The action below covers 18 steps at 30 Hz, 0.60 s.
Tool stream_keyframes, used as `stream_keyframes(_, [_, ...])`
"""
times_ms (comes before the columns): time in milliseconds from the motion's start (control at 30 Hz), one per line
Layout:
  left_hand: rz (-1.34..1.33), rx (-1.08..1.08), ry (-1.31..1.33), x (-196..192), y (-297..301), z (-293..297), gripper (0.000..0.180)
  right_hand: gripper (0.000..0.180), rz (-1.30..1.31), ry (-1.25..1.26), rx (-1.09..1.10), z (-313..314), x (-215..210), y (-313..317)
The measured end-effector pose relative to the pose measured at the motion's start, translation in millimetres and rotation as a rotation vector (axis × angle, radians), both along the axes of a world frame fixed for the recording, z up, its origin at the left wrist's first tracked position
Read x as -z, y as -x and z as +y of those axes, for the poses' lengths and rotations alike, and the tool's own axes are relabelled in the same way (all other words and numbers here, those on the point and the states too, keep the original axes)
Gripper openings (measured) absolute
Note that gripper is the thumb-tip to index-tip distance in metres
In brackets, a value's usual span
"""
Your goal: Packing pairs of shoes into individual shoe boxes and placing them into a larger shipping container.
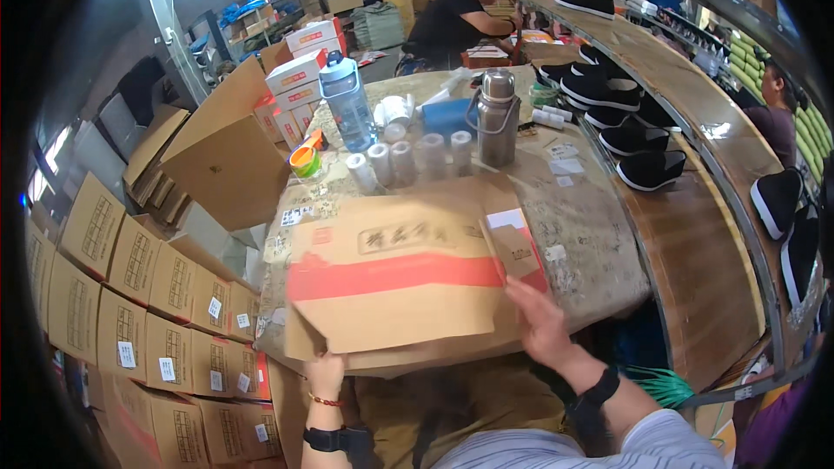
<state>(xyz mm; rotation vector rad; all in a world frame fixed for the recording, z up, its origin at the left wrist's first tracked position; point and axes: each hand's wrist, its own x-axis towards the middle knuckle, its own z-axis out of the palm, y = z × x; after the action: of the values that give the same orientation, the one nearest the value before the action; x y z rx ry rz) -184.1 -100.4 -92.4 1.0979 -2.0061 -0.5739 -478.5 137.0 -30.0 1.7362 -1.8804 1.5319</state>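
A brown cardboard box (391, 313) with a wide red band lies partly flattened on the worktable in front of me, slightly blurred. My left hand (326, 375) grips its near left corner, with the fingertips partly hidden by the cardboard. At the right end, my right hand (540, 321) has its fingers at the edge of the side flap (514, 247). A white label sits on a red-edged piece (534, 274) beside that flap.
Rolls of clear tape or film (401, 161), a blue water bottle (347, 104) and a steel flask (498, 122) stand behind the box. Stacked cartons (165, 287) line the left. Black shoes (650, 169) rest on the right-hand rack. A person (452, 26) works at the far end.
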Motion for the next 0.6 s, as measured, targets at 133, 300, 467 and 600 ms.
stream_keyframes(133, [0.338, 0.411, 0.297, -130, 54, 8, 0.069, 0.045, -0.106, 0.055, 0.127, 1, -88, 24])
stream_keyframes(300, [0.569, 0.601, -0.205, -99, 76, -56, 0.065, 0.044, 0.177, 0.049, 0.186, -42, -153, 26])
stream_keyframes(467, [0.718, 0.828, -0.827, -85, 108, -83, 0.061, 0.021, 0.336, -0.096, -0.037, -98, -103, 28])
stream_keyframes(600, [-0.128, 0.360, -0.096, -104, 130, -49, 0.097, 0.022, -0.160, -0.195, -0.146, -118, -66, 48])
